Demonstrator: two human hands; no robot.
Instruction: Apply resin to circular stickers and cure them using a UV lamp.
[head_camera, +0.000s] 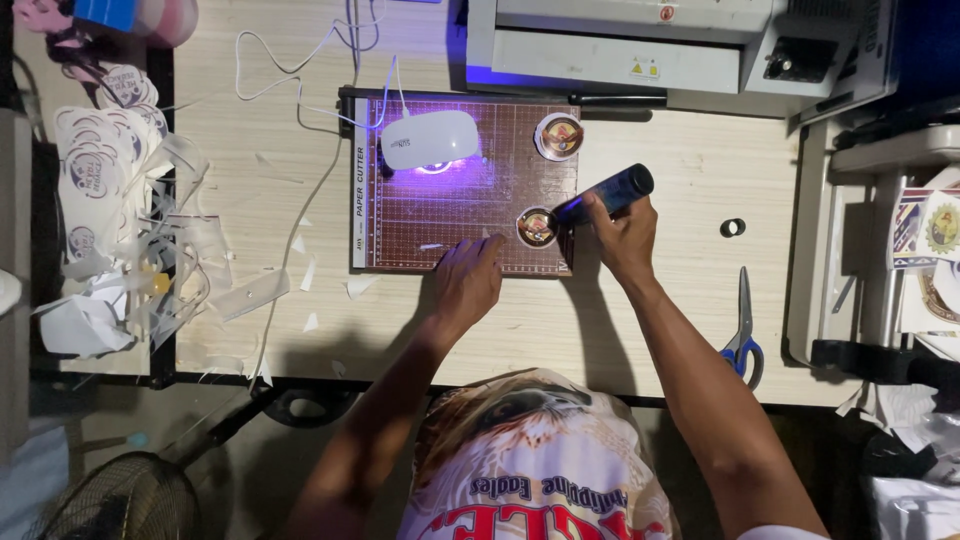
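My right hand (622, 237) grips a dark blue bottle (606, 194), tilted with its tip down on a small round badge (537, 227) that lies on the brown paper cutter board (400, 215). My left hand (468, 280) rests flat on the board's near edge, fingers beside that badge. A second round badge (559, 136) lies at the board's far right corner. A small white lamp (430, 139) stands on the board and casts violet light beneath itself.
Scissors with blue handles (743, 330) lie to the right, and a small black ring (732, 227) beyond them. A grey machine (620, 40) stands at the back. Paper scraps and printed round stickers (110, 200) pile up at the left. A fan (120, 500) is below the table.
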